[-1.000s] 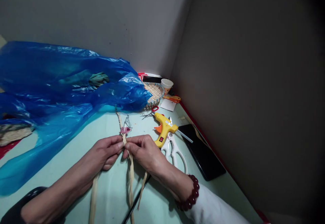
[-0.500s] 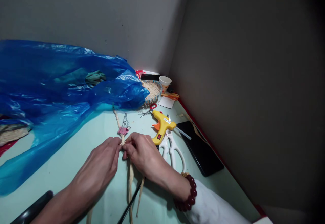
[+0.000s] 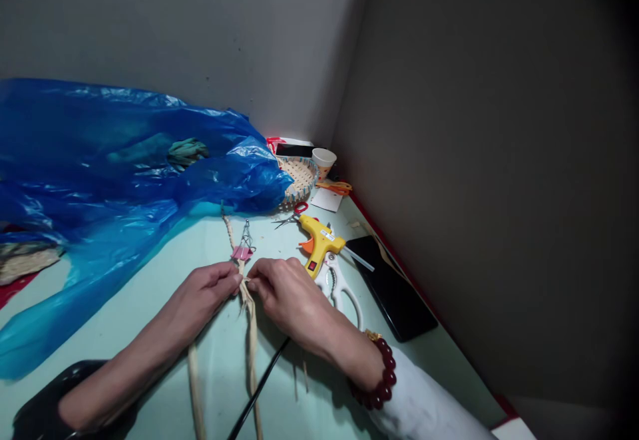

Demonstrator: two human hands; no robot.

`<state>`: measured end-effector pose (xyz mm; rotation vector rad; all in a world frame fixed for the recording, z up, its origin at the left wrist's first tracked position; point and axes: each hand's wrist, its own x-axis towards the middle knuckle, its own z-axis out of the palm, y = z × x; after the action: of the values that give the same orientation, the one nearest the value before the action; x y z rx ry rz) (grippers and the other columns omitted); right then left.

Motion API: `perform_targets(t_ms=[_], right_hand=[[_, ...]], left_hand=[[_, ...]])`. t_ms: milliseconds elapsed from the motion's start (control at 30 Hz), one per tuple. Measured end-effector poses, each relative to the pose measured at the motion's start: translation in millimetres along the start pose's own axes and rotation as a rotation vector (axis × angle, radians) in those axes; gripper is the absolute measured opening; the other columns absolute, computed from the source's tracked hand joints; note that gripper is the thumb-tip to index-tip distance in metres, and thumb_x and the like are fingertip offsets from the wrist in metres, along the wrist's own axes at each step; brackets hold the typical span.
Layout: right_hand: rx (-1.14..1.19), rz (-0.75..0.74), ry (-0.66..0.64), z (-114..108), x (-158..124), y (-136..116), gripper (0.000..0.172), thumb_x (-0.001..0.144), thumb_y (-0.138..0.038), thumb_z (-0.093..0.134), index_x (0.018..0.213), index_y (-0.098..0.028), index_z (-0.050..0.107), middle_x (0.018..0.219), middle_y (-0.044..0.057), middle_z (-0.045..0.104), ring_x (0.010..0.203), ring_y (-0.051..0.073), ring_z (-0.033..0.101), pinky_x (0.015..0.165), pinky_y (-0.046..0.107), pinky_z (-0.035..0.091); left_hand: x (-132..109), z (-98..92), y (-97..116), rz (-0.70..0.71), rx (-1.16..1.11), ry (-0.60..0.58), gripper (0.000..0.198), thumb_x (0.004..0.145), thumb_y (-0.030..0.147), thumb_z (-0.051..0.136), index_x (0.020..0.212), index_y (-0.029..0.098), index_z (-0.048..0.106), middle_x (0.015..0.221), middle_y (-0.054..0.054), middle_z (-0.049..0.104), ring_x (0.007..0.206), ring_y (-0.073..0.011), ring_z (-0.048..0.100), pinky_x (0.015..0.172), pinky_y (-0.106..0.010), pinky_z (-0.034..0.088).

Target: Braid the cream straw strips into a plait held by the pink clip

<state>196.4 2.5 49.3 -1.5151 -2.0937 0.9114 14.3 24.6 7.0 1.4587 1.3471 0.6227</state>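
Observation:
A thin pale braid of plant-fibre strands runs toward me from the blue bag's edge, with a pink binder clip clamped on it. Just below the clip, my left hand pinches the strands between thumb and fingers. On the other side, my right hand is closed on a fibre strand, its fingertips close to the left ones. One loose strand hangs down the table between my hands; another strand emerges below my left wrist. Small frayed ends show under the pinch.
A yellow glue gun lies over white-handled shears by my right hand. Beyond are red-handled scissors, a woven basket and a paper cup. A black phone lies right; a blue plastic bag covers the left.
My right hand has drawn slightly right, pulling a strand sideways. My left hand has turned and shifted a little, uncovering more of the strands below the clip.

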Motion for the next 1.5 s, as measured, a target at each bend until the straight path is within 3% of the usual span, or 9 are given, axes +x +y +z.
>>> perform_targets(t_ms=[200, 367, 500, 700, 800, 967, 1133, 1233, 1500], right_hand=[[-0.213, -0.029, 0.091, 11, -6, 1, 0.025, 0.097, -0.02, 0.053, 0.079, -0.017, 0.07, 0.07, 0.009, 0.069, 0.057, 0.018, 0.052, 0.058, 0.036, 0.02], [-0.495, -0.257, 0.204, 29, -20, -5, 0.009, 0.091, -0.014, 0.057, 0.093, -0.016, 0.066, 0.08, 0.008, 0.068, 0.068, 0.023, 0.061, 0.055, 0.036, 0.026], [-0.676, -0.45, 0.283, 37, -29, -14, 0.02, 0.083, 0.0, 0.057, 0.099, -0.008, 0.065, 0.078, 0.009, 0.067, 0.066, 0.023, 0.061, 0.049, 0.033, 0.035], [-0.801, -0.707, 0.319, 47, -35, -14, 0.015, 0.084, 0.002, 0.054, 0.092, -0.005, 0.064, 0.077, 0.011, 0.066, 0.063, 0.023, 0.062, 0.048, 0.032, 0.042], [-0.655, -0.619, 0.293, 41, -32, -13, 0.009, 0.09, -0.008, 0.058, 0.087, -0.01, 0.066, 0.074, 0.009, 0.068, 0.062, 0.023, 0.063, 0.051, 0.033, 0.044], [-0.155, -0.191, 0.344, 16, -15, -10, 0.022, 0.1, -0.028, 0.054, 0.108, -0.015, 0.07, 0.097, 0.01, 0.075, 0.09, 0.026, 0.069, 0.08, 0.038, 0.05], [0.355, 0.002, -0.105, 16, 5, 3, 0.016, 0.102, -0.027, 0.051, 0.099, -0.017, 0.064, 0.079, 0.003, 0.074, 0.077, 0.017, 0.072, 0.071, 0.025, 0.048], [0.369, 0.025, -0.174, 20, 11, 7, 0.015, 0.098, -0.013, 0.047, 0.091, -0.018, 0.06, 0.072, 0.0, 0.069, 0.068, 0.014, 0.066, 0.066, 0.023, 0.044], [0.223, 0.01, -0.033, 18, 9, 4, 0.023, 0.092, -0.018, 0.052, 0.069, -0.019, 0.053, 0.066, -0.002, 0.052, 0.067, 0.014, 0.046, 0.061, 0.027, 0.028]], left_hand=[[-4, 1.2, 2, -0.021, 0.025, 0.032, 0.04, 0.076, 0.053, 0.068, 0.058, 0.022, 0.05, 0.053, 0.008, 0.04, 0.054, -0.0126, 0.033, 0.052, -0.026, 0.023], [-4, 2.8, 2, -0.011, -0.018, 0.054, 0.044, 0.073, 0.049, 0.071, 0.05, 0.024, 0.044, 0.047, 0.008, 0.039, 0.051, -0.0115, 0.03, 0.052, -0.026, 0.021], [-3, 2.9, 2, -0.056, -0.144, 0.017, 0.042, 0.066, 0.055, 0.073, 0.055, 0.023, 0.048, 0.053, 0.008, 0.04, 0.053, -0.011, 0.034, 0.052, -0.024, 0.026], [-9, -1.6, 3, -0.186, -0.291, -0.095, 0.047, 0.072, 0.064, 0.072, 0.066, 0.022, 0.052, 0.05, 0.014, 0.031, 0.044, -0.0053, 0.013, 0.042, -0.022, 0.008], [-13, -4.8, 7, -0.182, -0.326, -0.128, 0.048, 0.069, 0.061, 0.079, 0.068, 0.02, 0.055, 0.049, 0.014, 0.032, 0.045, -0.0046, 0.014, 0.042, -0.02, 0.008], [-17, -8.3, 11, -0.18, -0.354, -0.154, 0.046, 0.074, 0.058, 0.077, 0.069, 0.022, 0.049, 0.052, 0.014, 0.037, 0.045, -0.0041, 0.013, 0.042, -0.019, 0.007], [-19, -7.9, 11, -0.143, -0.318, -0.184, 0.039, 0.078, 0.056, 0.07, 0.074, 0.02, 0.056, 0.053, 0.012, 0.041, 0.045, -0.0044, 0.012, 0.043, -0.02, 0.005], [-18, -5.7, 9, -0.108, -0.247, -0.171, 0.041, 0.075, 0.059, 0.07, 0.071, 0.021, 0.057, 0.048, 0.013, 0.036, 0.044, -0.0058, 0.014, 0.042, -0.022, 0.008], [-12, -6.0, -2, -0.001, 0.024, -0.054, 0.038, 0.076, 0.055, 0.065, 0.065, 0.024, 0.045, 0.058, 0.009, 0.037, 0.056, -0.0127, 0.031, 0.051, -0.025, 0.024]])
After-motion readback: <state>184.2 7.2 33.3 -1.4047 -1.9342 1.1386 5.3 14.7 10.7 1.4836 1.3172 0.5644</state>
